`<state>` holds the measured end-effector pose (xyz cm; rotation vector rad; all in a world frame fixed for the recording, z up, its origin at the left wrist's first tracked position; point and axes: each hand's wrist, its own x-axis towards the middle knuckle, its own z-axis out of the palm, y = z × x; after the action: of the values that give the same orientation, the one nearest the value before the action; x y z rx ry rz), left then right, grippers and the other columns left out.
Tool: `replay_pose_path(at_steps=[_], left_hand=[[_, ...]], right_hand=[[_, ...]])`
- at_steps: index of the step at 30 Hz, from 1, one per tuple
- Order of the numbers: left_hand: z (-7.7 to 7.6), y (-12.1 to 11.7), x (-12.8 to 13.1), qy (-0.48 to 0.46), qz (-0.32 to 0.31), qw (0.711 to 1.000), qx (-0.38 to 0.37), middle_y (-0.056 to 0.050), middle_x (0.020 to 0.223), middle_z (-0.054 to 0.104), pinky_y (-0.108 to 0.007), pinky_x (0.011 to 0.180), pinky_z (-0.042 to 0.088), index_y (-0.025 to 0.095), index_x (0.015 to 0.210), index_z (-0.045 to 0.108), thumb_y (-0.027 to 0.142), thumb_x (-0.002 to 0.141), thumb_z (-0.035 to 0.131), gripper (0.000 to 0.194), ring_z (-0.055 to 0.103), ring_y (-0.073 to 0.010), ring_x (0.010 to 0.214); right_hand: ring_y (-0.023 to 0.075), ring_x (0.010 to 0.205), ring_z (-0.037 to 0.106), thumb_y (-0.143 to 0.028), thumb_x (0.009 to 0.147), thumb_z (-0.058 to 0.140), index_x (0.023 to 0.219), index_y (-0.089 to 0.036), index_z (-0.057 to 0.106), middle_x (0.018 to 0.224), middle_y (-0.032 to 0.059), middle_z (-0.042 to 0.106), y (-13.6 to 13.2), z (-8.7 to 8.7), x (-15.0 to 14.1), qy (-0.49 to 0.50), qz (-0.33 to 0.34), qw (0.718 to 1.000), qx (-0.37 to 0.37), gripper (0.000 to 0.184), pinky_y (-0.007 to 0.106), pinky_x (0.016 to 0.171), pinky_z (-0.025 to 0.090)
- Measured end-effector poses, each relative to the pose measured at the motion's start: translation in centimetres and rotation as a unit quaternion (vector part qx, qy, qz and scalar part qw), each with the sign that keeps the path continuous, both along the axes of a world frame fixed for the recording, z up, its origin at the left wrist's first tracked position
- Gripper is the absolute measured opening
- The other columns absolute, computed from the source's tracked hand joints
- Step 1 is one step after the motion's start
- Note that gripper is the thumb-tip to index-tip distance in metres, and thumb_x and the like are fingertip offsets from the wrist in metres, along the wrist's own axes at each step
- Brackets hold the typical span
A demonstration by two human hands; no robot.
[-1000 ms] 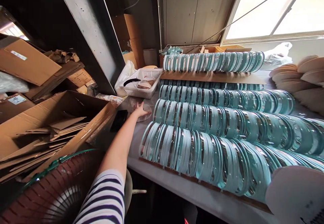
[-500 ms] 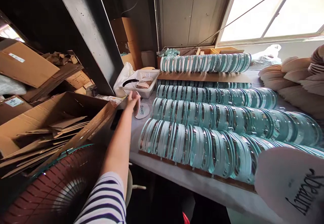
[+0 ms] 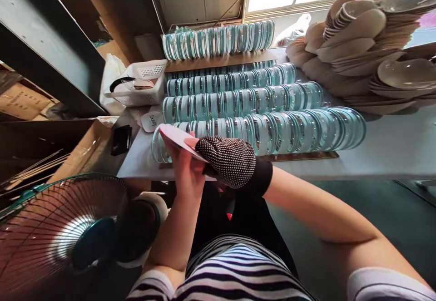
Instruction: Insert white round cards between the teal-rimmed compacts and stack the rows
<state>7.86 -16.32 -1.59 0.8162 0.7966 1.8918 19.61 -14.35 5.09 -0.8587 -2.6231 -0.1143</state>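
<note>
The pale table (image 3: pixel 395 151) carries rows of clear bands (image 3: pixel 238 102). Left of the rows sit a white basket (image 3: pixel 146 99) and a printed pad (image 3: pixel 149 122); right of them, what look like stacked beige discs (image 3: pixel 361 60).

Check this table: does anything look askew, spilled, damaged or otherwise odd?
The heaped pale pieces at the right of the table lean at mixed angles, untidy beside the straight rows of clear curved pieces. Only the right hand wears a glove; the left hand is bare. Nothing looks visibly spilled or broken.
</note>
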Motion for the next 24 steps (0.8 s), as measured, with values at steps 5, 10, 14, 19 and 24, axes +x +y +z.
replay_pose_path(at_steps=[5, 10, 14, 19, 24], left_hand=[[-5.9, -1.9, 0.0, 0.169, 0.045, 0.981, 0.089, -0.003, 0.162, 0.020, -0.045, 0.108, 0.044, 0.044, 0.146, 0.035, 0.058, 0.079, 0.068, 0.075, 0.029, -0.0297, 0.146], [-11.2, -1.1, 2.1, 0.459, 0.046, 0.882, 0.098, -0.007, 0.116, 0.067, -0.039, 0.102, 0.048, 0.026, 0.121, 0.060, 0.028, 0.093, 0.056, 0.029, 0.061, -0.0211, 0.115], [-12.1, 0.4, 3.1, 0.460, 0.092, 0.879, 0.085, -0.008, 0.113, 0.066, -0.038, 0.094, 0.051, 0.024, 0.122, 0.058, 0.026, 0.094, 0.052, 0.029, 0.063, -0.0200, 0.106], [-10.6, 1.3, 3.7, 0.463, 0.055, 0.880, 0.093, -0.008, 0.112, 0.067, -0.037, 0.092, 0.051, 0.023, 0.121, 0.059, 0.025, 0.093, 0.053, 0.028, 0.064, -0.0195, 0.103], [-10.7, 1.5, 3.6, 0.480, 0.020, 0.873, 0.078, -0.008, 0.106, 0.069, -0.036, 0.089, 0.052, 0.021, 0.111, 0.062, 0.025, 0.091, 0.056, 0.020, 0.065, -0.0198, 0.101]], right_hand=[[0.0176, 0.082, 0.066, -0.029, 0.091, 0.053, 0.130, -0.021, 0.060, 0.103, 0.0085, 0.073, 0.1, -2.7, 6.4, -0.078, -0.009, 0.996, -0.035, 0.041, 0.024, 0.067, 0.045], [0.0208, 0.083, 0.070, -0.023, 0.084, 0.062, 0.116, -0.021, 0.068, 0.097, 0.0073, 0.075, 2.4, -7.8, 9.4, -0.078, -0.110, 0.984, -0.113, 0.033, 0.025, 0.066, 0.048], [0.0206, 0.094, 0.071, -0.030, 0.083, 0.065, 0.124, -0.018, 0.061, 0.112, 0.0082, 0.072, 2.7, -11.1, 10.4, 0.140, -0.092, 0.977, -0.130, 0.043, 0.029, 0.079, 0.054], [0.0178, 0.088, 0.072, -0.044, 0.088, 0.061, 0.110, -0.018, 0.066, 0.099, 0.0077, 0.074, 2.1, -12.6, 9.7, 0.339, -0.069, 0.934, -0.086, 0.035, 0.028, 0.081, 0.056], [0.0182, 0.087, 0.070, -0.041, 0.090, 0.059, 0.106, -0.019, 0.070, 0.095, 0.0072, 0.074, 2.2, -12.4, 9.5, 0.278, -0.099, 0.952, -0.080, 0.029, 0.027, 0.079, 0.054]])
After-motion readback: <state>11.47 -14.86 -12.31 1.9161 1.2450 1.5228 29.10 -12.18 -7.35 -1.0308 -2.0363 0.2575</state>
